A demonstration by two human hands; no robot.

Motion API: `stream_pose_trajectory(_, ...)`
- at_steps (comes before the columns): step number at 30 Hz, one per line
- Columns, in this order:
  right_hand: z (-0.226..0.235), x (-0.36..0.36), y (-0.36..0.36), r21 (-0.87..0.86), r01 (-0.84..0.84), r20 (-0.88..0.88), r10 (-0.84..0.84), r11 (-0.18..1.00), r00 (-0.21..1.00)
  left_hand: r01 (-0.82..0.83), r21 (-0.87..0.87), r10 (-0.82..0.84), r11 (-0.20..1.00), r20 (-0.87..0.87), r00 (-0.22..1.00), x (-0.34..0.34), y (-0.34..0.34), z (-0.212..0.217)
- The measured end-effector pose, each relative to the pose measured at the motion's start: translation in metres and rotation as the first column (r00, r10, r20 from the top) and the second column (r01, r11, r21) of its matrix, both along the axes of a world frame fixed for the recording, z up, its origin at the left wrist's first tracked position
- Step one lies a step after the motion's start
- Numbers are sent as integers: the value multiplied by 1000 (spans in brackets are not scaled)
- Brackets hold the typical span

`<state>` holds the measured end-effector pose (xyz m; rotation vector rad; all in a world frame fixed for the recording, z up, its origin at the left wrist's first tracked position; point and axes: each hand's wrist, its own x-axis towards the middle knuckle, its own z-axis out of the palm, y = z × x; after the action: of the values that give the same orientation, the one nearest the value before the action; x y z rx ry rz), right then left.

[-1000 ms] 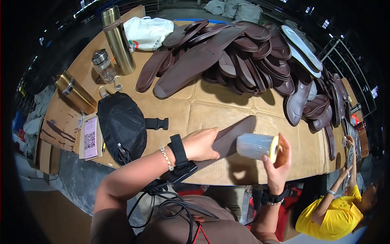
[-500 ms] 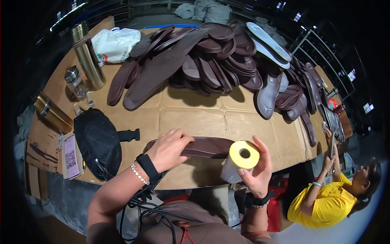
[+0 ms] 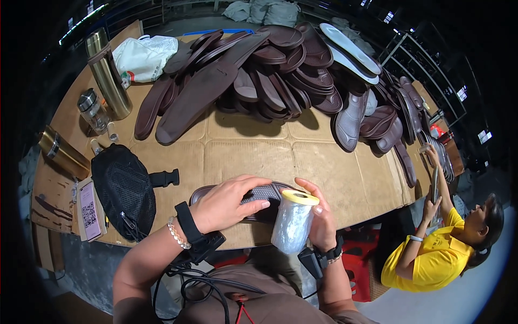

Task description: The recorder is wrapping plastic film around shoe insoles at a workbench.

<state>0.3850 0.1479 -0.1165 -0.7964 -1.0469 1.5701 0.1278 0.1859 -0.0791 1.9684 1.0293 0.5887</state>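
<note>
At the near edge of the table (image 3: 353,181), our left hand (image 3: 229,202) holds the brown insole (image 3: 262,195); our right hand (image 3: 322,229) grips the film roll (image 3: 292,228). We judge the insole light, bendable, best held mid-length; the roll slick, best held by its yellow end (image 3: 290,195).

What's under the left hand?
A brown sole lies under the left hand: a textured part shows to the right, one end to the left. The stretch directly beneath is covered; the roll seems to hide the right end.
</note>
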Motion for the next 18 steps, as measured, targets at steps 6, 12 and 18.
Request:
stream_pose_trajectory(6,8,-15,4,126,80,188,-103,989,977,97,-150,-51,984,287,957,15,12,2)
stream_pose_trajectory(12,-6,-5,1,166,144,380,-199,975,903,254,153,-292,955,332,897,6,-21,75)
stream_pose_trajectory(18,-12,-22,0,203,85,313,-147,976,938,879,131,-820,458,444,361,-8,-98,122)
